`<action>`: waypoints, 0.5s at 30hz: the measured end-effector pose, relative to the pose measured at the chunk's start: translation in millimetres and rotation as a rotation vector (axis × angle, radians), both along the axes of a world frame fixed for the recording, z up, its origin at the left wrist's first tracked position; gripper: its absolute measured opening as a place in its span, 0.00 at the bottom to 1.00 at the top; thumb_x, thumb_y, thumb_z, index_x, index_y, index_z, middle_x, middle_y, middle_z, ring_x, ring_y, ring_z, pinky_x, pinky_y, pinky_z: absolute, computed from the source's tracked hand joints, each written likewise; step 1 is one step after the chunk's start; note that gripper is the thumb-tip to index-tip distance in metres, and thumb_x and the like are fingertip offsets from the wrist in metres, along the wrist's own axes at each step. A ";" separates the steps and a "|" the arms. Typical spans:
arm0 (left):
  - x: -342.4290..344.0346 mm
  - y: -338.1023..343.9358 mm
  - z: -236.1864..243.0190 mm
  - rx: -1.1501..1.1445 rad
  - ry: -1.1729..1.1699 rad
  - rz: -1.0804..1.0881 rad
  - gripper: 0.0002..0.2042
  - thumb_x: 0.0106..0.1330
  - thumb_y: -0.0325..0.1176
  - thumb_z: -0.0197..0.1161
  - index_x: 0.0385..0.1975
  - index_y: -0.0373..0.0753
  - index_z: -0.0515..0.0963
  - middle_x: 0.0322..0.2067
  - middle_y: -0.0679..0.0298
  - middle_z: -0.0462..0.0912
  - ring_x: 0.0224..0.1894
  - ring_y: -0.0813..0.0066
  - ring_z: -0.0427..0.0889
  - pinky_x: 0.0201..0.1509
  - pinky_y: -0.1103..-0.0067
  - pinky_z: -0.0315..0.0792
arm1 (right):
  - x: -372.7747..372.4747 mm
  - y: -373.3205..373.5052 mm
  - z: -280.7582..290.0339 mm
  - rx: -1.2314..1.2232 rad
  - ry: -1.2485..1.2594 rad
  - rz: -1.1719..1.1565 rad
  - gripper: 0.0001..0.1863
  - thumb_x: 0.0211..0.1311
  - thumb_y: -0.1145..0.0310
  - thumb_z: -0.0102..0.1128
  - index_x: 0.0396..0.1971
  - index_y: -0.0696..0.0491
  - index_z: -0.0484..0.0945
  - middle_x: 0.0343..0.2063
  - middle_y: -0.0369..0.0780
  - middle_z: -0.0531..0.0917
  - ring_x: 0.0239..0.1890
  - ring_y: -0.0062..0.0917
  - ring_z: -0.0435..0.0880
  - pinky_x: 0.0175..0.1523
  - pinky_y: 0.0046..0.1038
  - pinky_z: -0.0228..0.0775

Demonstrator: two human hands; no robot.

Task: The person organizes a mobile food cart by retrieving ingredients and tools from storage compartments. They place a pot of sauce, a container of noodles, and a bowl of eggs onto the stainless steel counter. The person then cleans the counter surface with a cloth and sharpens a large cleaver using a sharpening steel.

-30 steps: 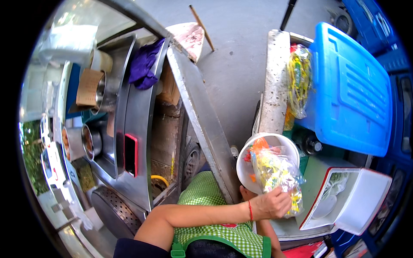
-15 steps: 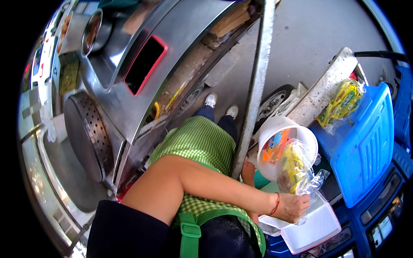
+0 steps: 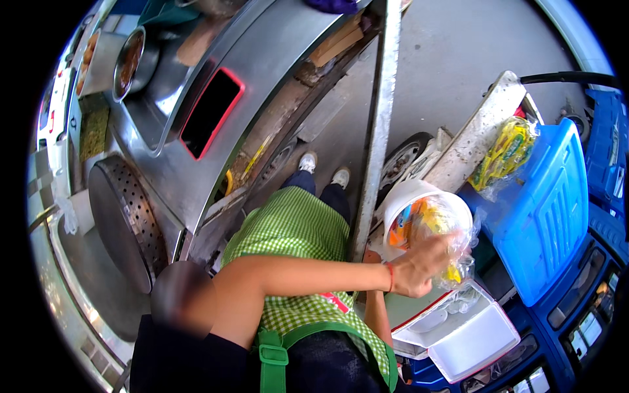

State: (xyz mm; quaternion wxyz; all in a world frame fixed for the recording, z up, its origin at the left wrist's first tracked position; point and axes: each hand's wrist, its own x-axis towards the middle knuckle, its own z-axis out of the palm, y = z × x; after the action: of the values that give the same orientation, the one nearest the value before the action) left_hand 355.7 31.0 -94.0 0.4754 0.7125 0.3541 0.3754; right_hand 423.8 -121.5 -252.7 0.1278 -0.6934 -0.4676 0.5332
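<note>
My left hand (image 3: 422,267), with a red string on its wrist, reaches across to the right. Its motion-blurred fingers are wrapped over a clear plastic bag (image 3: 452,275) with yellow in it. The bag lies across the mouth of a tilted white bucket (image 3: 393,209), where an orange and blue packet (image 3: 400,229) also shows. My right hand (image 3: 372,257) is mostly hidden behind my left forearm, close to the bucket and a metal pole (image 3: 380,124). What its fingers do is hidden.
A white box (image 3: 472,337) with clear plastic items stands below the bucket. Right of it are a blue plastic lid (image 3: 544,209) and a yellow bundle in film (image 3: 504,154). Left is a steel counter (image 3: 262,72) with a red-edged phone (image 3: 211,112), a pot (image 3: 134,62) and a perforated round pan (image 3: 128,223).
My left hand has moved up and a little left with the plastic bag, which now lies further into the bucket. More of the white box shows. The whole view has shifted slightly.
</note>
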 end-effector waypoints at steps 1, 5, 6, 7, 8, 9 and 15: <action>6.3 -4.6 -9.6 -0.216 -0.080 0.199 0.34 0.44 0.33 0.55 0.55 0.32 0.54 0.56 0.47 0.51 0.59 0.54 0.51 0.61 0.66 0.48 | -1.4 0.1 -0.8 0.023 0.004 -0.010 0.17 0.56 0.60 0.49 0.36 0.59 0.71 0.36 0.47 0.75 0.41 0.32 0.73 0.46 0.30 0.61; 27.7 -4.2 -67.3 -1.401 -0.335 0.665 0.27 0.50 0.37 0.53 0.48 0.26 0.59 0.45 0.44 0.68 0.48 0.56 0.69 0.51 0.72 0.63 | -1.2 -2.5 -7.8 0.061 0.023 -0.010 0.18 0.55 0.60 0.50 0.40 0.60 0.71 0.39 0.47 0.76 0.44 0.31 0.73 0.48 0.29 0.61; 39.3 -5.7 -83.8 -1.433 -0.297 0.928 0.24 0.49 0.37 0.53 0.45 0.29 0.64 0.39 0.45 0.73 0.41 0.55 0.74 0.44 0.69 0.67 | 2.0 -3.5 -7.2 0.053 0.040 0.019 0.19 0.55 0.60 0.50 0.41 0.60 0.71 0.40 0.47 0.76 0.45 0.31 0.73 0.49 0.28 0.61; 37.1 7.3 -84.9 -1.263 0.090 0.896 0.22 0.49 0.36 0.53 0.45 0.32 0.65 0.41 0.46 0.72 0.42 0.53 0.73 0.45 0.69 0.67 | -1.5 -1.8 -7.2 0.049 0.047 -0.003 0.20 0.55 0.60 0.50 0.42 0.60 0.71 0.41 0.47 0.76 0.46 0.31 0.73 0.49 0.28 0.61; 31.2 16.0 -109.8 -1.325 0.120 0.704 0.22 0.49 0.34 0.54 0.46 0.36 0.66 0.46 0.50 0.69 0.46 0.55 0.71 0.49 0.71 0.64 | -8.0 -0.6 -4.7 0.041 0.053 -0.030 0.20 0.55 0.61 0.50 0.43 0.60 0.70 0.42 0.47 0.76 0.47 0.30 0.73 0.50 0.28 0.61; 26.1 28.5 -102.6 -1.384 0.106 0.636 0.24 0.47 0.35 0.56 0.47 0.36 0.66 0.46 0.50 0.69 0.49 0.58 0.70 0.51 0.73 0.63 | -9.1 9.1 4.9 -0.072 0.113 -0.057 0.20 0.54 0.61 0.50 0.42 0.60 0.70 0.42 0.47 0.76 0.47 0.31 0.73 0.49 0.28 0.62; 38.8 19.1 -118.5 -0.911 0.614 0.420 0.24 0.43 0.23 0.54 0.45 0.26 0.63 0.44 0.38 0.67 0.49 0.52 0.67 0.52 0.68 0.62 | -5.8 8.2 -1.9 -0.201 0.160 -0.049 0.18 0.55 0.63 0.48 0.41 0.60 0.70 0.43 0.49 0.74 0.48 0.33 0.71 0.50 0.29 0.61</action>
State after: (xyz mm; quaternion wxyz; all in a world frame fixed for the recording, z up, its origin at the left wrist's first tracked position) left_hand 394.5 50.1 -212.5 0.5250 0.4270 0.7347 0.0479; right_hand 418.0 -113.3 -254.6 0.1078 -0.6692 -0.3829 0.6276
